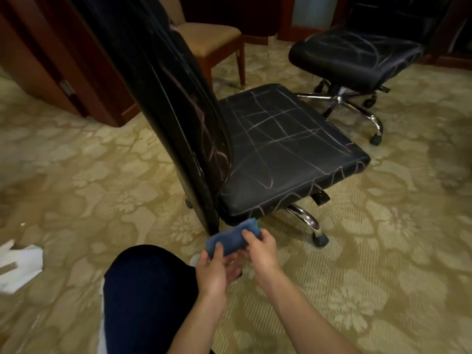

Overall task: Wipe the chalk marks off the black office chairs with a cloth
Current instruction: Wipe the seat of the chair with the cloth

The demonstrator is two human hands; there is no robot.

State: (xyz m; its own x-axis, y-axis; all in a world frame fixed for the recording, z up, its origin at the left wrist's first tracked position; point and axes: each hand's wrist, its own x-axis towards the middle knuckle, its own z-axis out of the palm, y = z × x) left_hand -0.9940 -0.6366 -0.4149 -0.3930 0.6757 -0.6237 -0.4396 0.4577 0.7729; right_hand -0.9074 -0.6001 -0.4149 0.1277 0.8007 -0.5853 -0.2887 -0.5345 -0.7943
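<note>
Both hands hold a folded blue cloth (231, 238) low over the carpet (383, 277), beside the person's bent knee (148, 290). The left hand (217, 270) curls its thumb and fingers round the cloth's nearer end; the right hand (260, 249) pinches the farther end from above. The cloth is rolled or folded into a short bundle, its long axis running from lower left to upper right.

Just beyond the grip, up and slightly right, lies the near office chair (286, 149). The front lower edge of its seat sits just past the cloth's far end, so the right hand appears the nearer to it. The seat's long axis runs away from the grip toward the upper right. Pale chalk marks (268, 129) cross the seat in a rough grid and trail over its near edge; more streak the backrest (184, 103), which rises to the upper left of the grip. No wiping seems begun on this chair, judging by the dense lines.

Well beyond, to the far upper right, stands a second office chair (357, 54), also scribbled. A tan wooden chair (214, 39) stands far ahead, behind the backrest. White paper (20, 264) lies far left of the grip. No containers show.
</note>
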